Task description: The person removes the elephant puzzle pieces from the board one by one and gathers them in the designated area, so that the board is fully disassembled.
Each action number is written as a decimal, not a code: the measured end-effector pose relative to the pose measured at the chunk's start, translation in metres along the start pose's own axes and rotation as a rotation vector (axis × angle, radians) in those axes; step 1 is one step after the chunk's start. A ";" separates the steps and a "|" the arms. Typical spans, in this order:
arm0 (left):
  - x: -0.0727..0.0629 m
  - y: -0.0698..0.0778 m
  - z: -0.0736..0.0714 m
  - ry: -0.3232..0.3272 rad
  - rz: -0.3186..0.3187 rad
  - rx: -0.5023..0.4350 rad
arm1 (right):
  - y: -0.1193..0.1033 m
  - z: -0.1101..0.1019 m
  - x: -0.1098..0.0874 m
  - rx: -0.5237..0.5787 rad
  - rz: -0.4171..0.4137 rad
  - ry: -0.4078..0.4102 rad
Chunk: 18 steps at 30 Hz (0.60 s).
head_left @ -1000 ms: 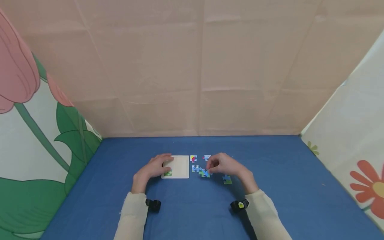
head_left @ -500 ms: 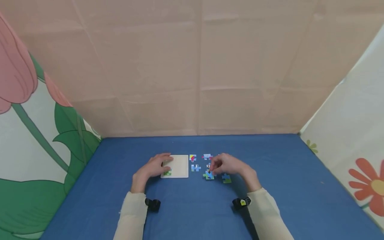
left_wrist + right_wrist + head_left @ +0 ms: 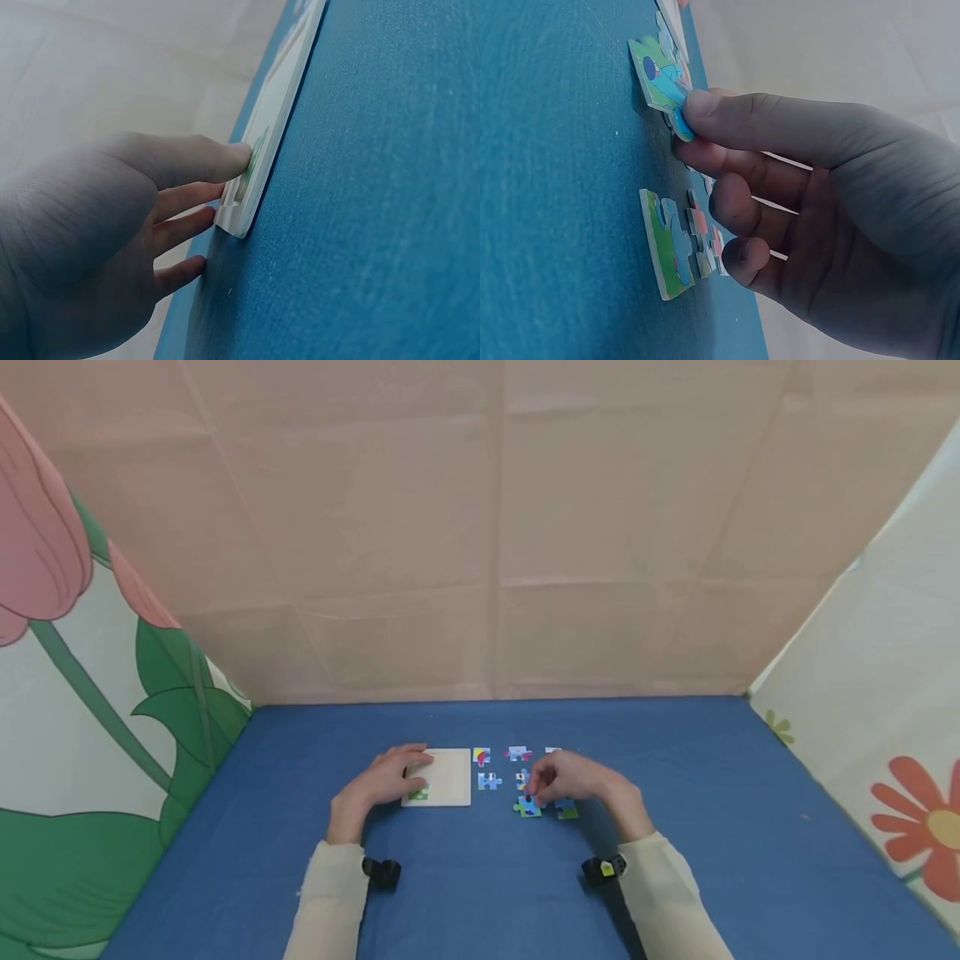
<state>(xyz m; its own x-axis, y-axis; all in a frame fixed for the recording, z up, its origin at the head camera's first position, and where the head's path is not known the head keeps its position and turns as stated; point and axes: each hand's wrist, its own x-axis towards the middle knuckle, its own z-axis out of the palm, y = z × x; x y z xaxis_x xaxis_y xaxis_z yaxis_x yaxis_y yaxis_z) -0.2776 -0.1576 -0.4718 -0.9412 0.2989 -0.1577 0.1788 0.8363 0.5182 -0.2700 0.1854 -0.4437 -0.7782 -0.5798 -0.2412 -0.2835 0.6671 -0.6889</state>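
Observation:
My left hand [image 3: 382,777] rests over the left side of a pale square puzzle tray [image 3: 450,778]. Its thumb lies on a green corner piece [image 3: 421,793] set in the tray, while its other fingers reach the left edge, fairly straight in the left wrist view. Right of the tray, my right hand [image 3: 576,777] pinches a blue-and-green puzzle piece [image 3: 656,75] between thumb and index finger. The piece tilts close over the blue cloth, and the remaining fingers curl loosely below. Another green-edged piece [image 3: 667,247] lies beside this hand.
Several more puzzle pieces lie between the tray and my right hand, among them a yellow-and-red one [image 3: 482,756], a blue one [image 3: 489,782] and one with red spots [image 3: 517,753]. A blue cloth [image 3: 465,893] covers the table; a beige sheet [image 3: 480,568] hangs behind.
My right hand has shifted right, away from the tray, with the pinched piece, uncovering a piece behind it. My left hand has stayed on the tray.

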 end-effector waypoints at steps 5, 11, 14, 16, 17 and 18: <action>0.000 0.000 0.000 -0.001 0.002 -0.003 | 0.001 0.000 0.000 -0.006 0.004 0.013; 0.000 -0.001 0.000 -0.005 0.000 -0.003 | 0.001 0.000 0.000 -0.014 -0.004 0.015; 0.000 -0.002 0.001 -0.005 -0.003 -0.004 | 0.001 0.000 -0.001 -0.020 -0.022 0.020; 0.000 -0.001 0.001 -0.001 0.000 -0.006 | 0.001 0.000 -0.001 -0.027 -0.039 0.028; 0.000 -0.001 0.001 -0.002 0.001 -0.007 | 0.000 0.000 0.000 -0.034 -0.042 0.035; -0.001 -0.001 0.001 -0.003 0.002 -0.006 | 0.000 0.000 0.000 -0.041 -0.043 0.043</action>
<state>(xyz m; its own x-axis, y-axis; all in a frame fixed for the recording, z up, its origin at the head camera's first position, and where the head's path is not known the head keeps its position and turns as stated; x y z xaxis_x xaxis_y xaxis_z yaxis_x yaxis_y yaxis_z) -0.2768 -0.1584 -0.4734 -0.9400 0.3019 -0.1589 0.1789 0.8328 0.5238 -0.2697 0.1852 -0.4440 -0.7879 -0.5884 -0.1818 -0.3395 0.6613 -0.6689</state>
